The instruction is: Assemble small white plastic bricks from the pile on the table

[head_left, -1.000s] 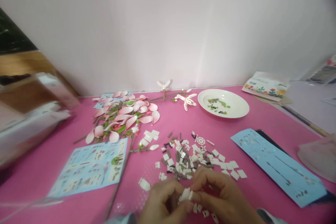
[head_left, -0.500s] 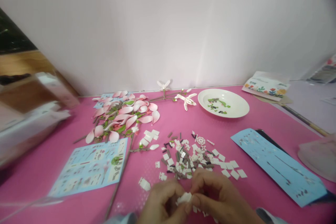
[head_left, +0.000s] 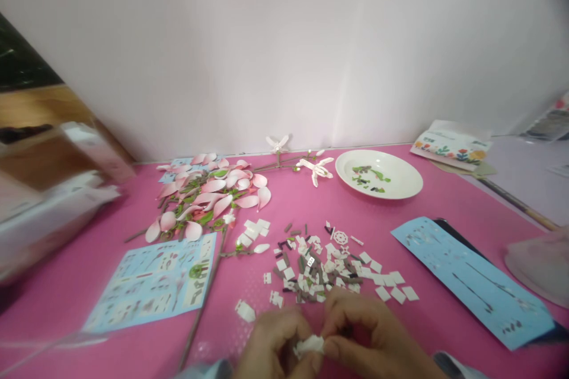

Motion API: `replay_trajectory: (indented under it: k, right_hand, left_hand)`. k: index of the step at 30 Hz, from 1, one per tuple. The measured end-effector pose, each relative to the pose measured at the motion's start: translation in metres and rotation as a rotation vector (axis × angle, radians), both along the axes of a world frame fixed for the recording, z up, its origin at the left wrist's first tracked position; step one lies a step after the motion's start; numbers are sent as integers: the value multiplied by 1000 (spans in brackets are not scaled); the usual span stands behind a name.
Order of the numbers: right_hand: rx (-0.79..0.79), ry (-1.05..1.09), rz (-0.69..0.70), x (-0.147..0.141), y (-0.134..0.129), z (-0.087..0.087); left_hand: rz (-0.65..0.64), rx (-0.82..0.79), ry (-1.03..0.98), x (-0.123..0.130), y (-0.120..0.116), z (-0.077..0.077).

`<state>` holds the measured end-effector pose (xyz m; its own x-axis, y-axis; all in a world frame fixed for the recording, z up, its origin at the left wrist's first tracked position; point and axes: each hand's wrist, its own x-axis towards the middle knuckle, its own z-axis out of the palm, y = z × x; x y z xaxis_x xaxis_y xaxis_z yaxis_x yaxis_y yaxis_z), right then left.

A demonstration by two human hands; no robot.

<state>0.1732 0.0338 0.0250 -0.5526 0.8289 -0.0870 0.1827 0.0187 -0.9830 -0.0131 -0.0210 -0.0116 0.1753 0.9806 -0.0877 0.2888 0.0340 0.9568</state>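
At the bottom centre, my left hand (head_left: 276,344) pinches a small white building-brick piece (head_left: 310,344) between thumb and fingers. My right hand (head_left: 367,334) meets it from the right, thumb and forefinger closed at the piece's right end. The fingers hide part of it, so its full shape does not show. Just beyond my hands lies a loose pile of white, grey-brown and black bricks (head_left: 311,266). A few joined white pieces (head_left: 245,310) rest left of the pile, by my left hand.
Pink petals and green parts (head_left: 213,195) are heaped at left behind a blue instruction sheet (head_left: 153,284). A long brown stem (head_left: 200,314) runs beside it. A white plate (head_left: 402,188) holds small green parts. Another blue sheet (head_left: 471,284) lies right; white flowers (head_left: 316,172) lie behind.
The white piece has turned slightly and shifted a little down between my fingers. Both hands stay in nearly the same place, and the things on the table have not moved.
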Motion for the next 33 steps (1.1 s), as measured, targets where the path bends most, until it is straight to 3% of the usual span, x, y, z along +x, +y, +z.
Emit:
replay_trajectory:
  k: [12,23,33]
  right_hand:
    - [18,-2,18,2,-3,4]
    - [54,-4,35,2,-2,4]
    - [-33,-60,28,1,-3,10]
  left_hand:
    - [-28,-30,-125,-3,-4,-6]
    - [-118,40,-91,-9,-2,-14]
    - [-126,-63,-90,-3,2,1]
